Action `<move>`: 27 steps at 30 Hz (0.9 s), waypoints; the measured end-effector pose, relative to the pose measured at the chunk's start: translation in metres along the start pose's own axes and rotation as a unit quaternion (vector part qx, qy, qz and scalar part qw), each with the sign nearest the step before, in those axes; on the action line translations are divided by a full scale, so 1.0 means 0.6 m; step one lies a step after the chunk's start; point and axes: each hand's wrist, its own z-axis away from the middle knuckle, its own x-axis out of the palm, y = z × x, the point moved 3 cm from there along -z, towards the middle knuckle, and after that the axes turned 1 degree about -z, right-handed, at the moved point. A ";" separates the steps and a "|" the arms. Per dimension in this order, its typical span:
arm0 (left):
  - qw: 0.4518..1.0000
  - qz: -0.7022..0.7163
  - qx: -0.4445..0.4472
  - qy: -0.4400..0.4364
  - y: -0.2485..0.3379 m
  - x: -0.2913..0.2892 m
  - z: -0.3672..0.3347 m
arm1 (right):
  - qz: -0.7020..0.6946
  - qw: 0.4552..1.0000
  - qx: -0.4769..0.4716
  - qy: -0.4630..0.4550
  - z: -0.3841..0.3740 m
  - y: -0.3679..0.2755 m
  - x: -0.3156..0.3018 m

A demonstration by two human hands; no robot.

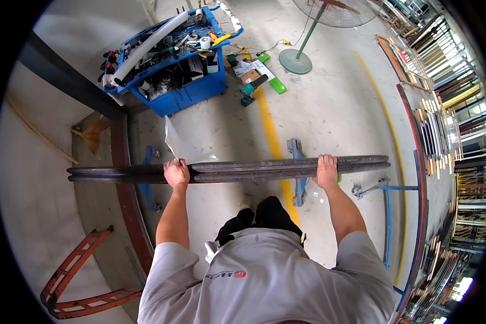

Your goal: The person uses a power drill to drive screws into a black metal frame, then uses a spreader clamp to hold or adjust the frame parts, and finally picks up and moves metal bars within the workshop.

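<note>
Long dark bars (254,166), lying side by side as a bundle, run across in front of me from left to right. My left hand (176,173) is closed over the bundle left of its middle. Toward the right end, my right hand (326,171) wraps the bars in the same way, with a small green thing partly hidden beside it. A whitish translucent sheet (181,143) sticks up just beyond my left hand. Below the bars stand blue metal supports (299,189); whether the bars rest on them I cannot tell.
A blue tool cart (191,94) heaped with tools stands at the far left. Near it, a cordless drill (252,89) is on the floor. A pedestal fan (295,61) stands far ahead, an orange ladder (81,254) at near left. Racks of long profiles (437,129) line the right.
</note>
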 end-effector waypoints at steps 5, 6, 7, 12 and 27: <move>0.999 -0.003 -0.052 0.016 -0.043 0.043 -0.148 | 0.016 0.999 -0.047 0.001 -0.230 -0.068 -0.041; 0.998 0.001 -0.062 0.014 -0.044 0.054 -0.179 | 0.017 0.998 -0.054 0.008 -0.273 -0.076 -0.052; 0.998 -0.002 -0.062 0.012 -0.049 0.060 -0.205 | 0.000 0.998 -0.066 0.011 -0.316 -0.085 -0.054; 0.990 -0.010 -0.142 0.014 -0.107 0.103 -0.337 | -0.003 0.993 -0.115 0.019 -0.538 -0.169 -0.101; 0.995 -0.016 -0.096 0.021 -0.110 0.184 -0.626 | 0.036 0.992 -0.116 -0.039 -0.843 -0.271 -0.188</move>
